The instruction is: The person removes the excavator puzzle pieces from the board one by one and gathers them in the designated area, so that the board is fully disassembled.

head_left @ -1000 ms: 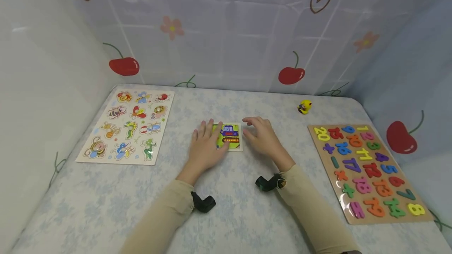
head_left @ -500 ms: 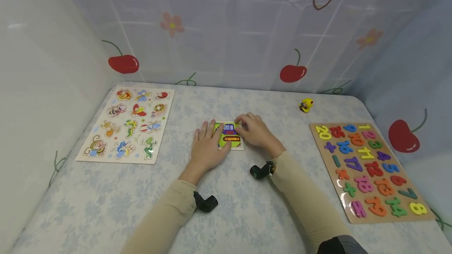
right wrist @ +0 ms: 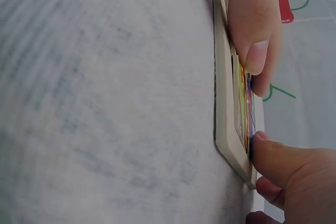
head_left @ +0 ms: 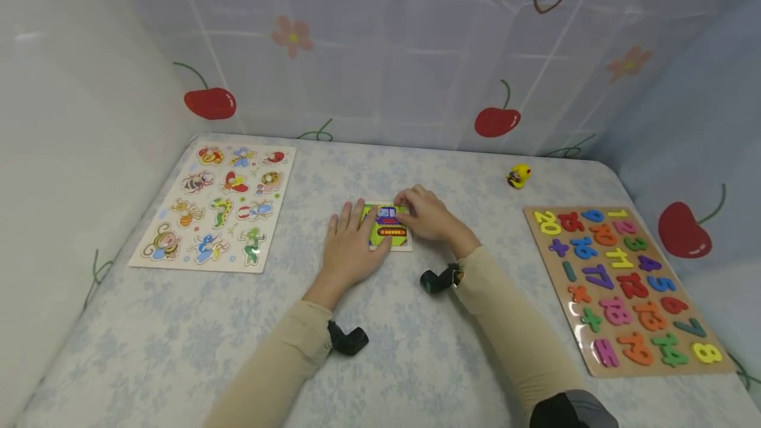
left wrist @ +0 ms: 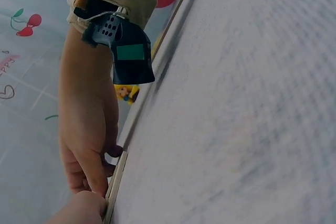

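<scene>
A small square jigsaw puzzle (head_left: 390, 223) with a purple digger on green lies at mid-table in the head view. My left hand (head_left: 349, 251) rests over its left side, fingers spread and straight. At the opposite side my right hand (head_left: 429, 218) has its index finger bent to the upper right corner and its thumb lower on the right part. In the right wrist view, the right thumb (right wrist: 268, 150) touches the picture while other fingers curl at the board's edge. A raised frame surrounds the picture; its left part is hidden under the left hand.
An insect puzzle board (head_left: 217, 207) lies at the left. At the right is a number puzzle board (head_left: 600, 269) with colourful numerals and signs. A small yellow toy figure (head_left: 518, 176) stands near the back edge. A cherry-print curtain (head_left: 380, 71) hangs behind the table.
My right hand has moved left from beside the puzzle onto its right edge, its index and thumb closing in. The left hand has stayed on the puzzle.
</scene>
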{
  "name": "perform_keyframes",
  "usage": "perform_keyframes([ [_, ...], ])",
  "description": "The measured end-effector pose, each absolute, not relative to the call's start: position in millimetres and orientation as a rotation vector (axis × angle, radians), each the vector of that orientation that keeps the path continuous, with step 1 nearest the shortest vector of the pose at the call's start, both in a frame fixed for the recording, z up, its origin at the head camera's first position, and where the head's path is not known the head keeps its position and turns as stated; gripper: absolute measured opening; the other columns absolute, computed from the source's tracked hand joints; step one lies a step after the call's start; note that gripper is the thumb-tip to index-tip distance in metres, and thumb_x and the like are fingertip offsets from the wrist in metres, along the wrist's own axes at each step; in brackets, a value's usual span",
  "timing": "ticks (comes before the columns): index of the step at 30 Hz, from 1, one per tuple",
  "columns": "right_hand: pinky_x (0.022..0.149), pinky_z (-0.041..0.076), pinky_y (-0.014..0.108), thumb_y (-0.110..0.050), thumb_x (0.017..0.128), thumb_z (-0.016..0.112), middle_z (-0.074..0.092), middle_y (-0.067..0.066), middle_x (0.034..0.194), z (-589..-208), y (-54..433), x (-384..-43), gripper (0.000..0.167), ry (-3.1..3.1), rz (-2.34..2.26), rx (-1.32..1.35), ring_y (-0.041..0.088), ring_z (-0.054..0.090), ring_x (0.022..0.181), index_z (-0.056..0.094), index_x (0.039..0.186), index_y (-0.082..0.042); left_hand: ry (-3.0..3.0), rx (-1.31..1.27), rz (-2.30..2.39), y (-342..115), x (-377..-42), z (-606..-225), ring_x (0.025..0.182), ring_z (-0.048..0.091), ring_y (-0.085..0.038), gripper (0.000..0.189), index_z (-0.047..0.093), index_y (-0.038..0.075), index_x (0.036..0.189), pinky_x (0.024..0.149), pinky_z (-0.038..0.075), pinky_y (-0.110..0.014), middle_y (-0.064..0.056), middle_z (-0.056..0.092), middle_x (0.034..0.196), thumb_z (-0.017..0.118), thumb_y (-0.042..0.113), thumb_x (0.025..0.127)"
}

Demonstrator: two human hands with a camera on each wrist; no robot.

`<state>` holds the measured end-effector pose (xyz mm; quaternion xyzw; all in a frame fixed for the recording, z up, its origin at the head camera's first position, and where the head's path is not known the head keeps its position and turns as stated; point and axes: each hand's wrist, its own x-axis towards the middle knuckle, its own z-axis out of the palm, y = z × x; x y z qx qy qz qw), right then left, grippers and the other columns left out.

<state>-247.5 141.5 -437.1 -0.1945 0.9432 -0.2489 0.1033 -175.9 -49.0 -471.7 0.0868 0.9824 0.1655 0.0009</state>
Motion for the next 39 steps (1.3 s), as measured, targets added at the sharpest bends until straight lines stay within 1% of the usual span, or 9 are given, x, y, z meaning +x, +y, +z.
perform_keyframes([
  [3,0.085,0.038,0.039,-0.029,0.099,0.061,0.05,0.006,0.11,-437,142,-248,0.025,2.782,-0.742,-0.576,0.024,0.044,0.1,0.058,0.12,-0.016,3.091,0.278,0.523,-49,-176,-472,0.156,0.006,-0.029,0.074,0.023,0.025,0.16,0.126,0.009,-0.054,-0.004,0.013,0.168,0.036,0.062,0.097],
  [11,0.093,0.043,0.043,-0.032,0.097,0.063,0.052,0.005,0.117,-436,148,-243,0.028,2.793,-0.732,-0.59,0.024,0.047,0.108,0.06,0.122,-0.018,3.102,0.29,0.558,-50,-175,-471,0.156,0.007,-0.03,0.068,0.024,0.023,0.159,0.126,0.008,-0.053,-0.005,0.013,0.168,0.033,0.055,0.1],
  [16,0.103,0.044,0.047,-0.033,0.094,0.069,0.056,0.006,0.123,-432,156,-230,0.038,2.811,-0.731,-0.685,0.025,0.05,0.118,0.064,0.127,-0.015,3.094,0.287,0.573,-49,-175,-469,0.156,0.006,-0.03,0.066,0.023,0.023,0.16,0.126,0.006,-0.052,-0.005,0.012,0.169,0.032,0.053,0.101],
  [19,0.105,0.044,0.047,-0.035,0.09,0.073,0.059,0.005,0.124,-431,161,-222,0.042,2.81,-0.731,-0.752,0.025,0.051,0.12,0.065,0.127,-0.015,3.087,0.289,0.591,-49,-175,-467,0.156,0.006,-0.03,0.065,0.023,0.023,0.16,0.127,0.006,-0.052,-0.005,0.012,0.168,0.032,0.051,0.102],
  [25,0.103,0.048,0.043,-0.038,0.085,0.078,0.062,0.003,0.121,-430,163,-209,0.044,2.83,-0.652,-0.897,0.023,0.055,0.114,0.07,0.122,-0.014,3.089,0.277,0.586,-50,-175,-465,0.156,0.006,-0.03,0.064,0.023,0.023,0.16,0.127,0.006,-0.052,-0.005,0.012,0.169,0.032,0.051,0.102],
  [30,0.096,0.052,0.04,-0.04,0.086,0.077,0.064,0.004,0.118,-430,160,-202,0.045,2.901,-0.508,-0.991,0.02,0.059,0.108,0.071,0.121,-0.013,3.084,0.273,0.601,-51,-174,-466,0.156,0.006,-0.029,0.064,0.023,0.024,0.16,0.127,0.006,-0.051,-0.004,0.012,0.169,0.032,0.051,0.102],
  [35,0.091,0.054,0.037,-0.038,0.087,0.076,0.066,0.003,0.112,-431,158,-200,0.04,2.942,-0.48,-1.069,0.019,0.061,0.102,0.073,0.117,-0.011,3.084,0.26,0.605,-52,-173,-467,0.156,0.005,-0.03,0.064,0.023,0.025,0.159,0.127,0.006,-0.05,-0.005,0.012,0.168,0.033,0.052,0.102],
  [39,0.09,0.055,0.036,-0.036,0.087,0.077,0.067,0.003,0.109,-433,158,-200,0.038,2.963,-0.47,-1.112,0.019,0.062,0.1,0.074,0.114,-0.01,3.088,0.255,0.594,-52,-172,-468,0.156,0.005,-0.03,0.065,0.024,0.026,0.159,0.127,0.006,-0.05,-0.006,0.012,0.168,0.033,0.054,0.102],
])
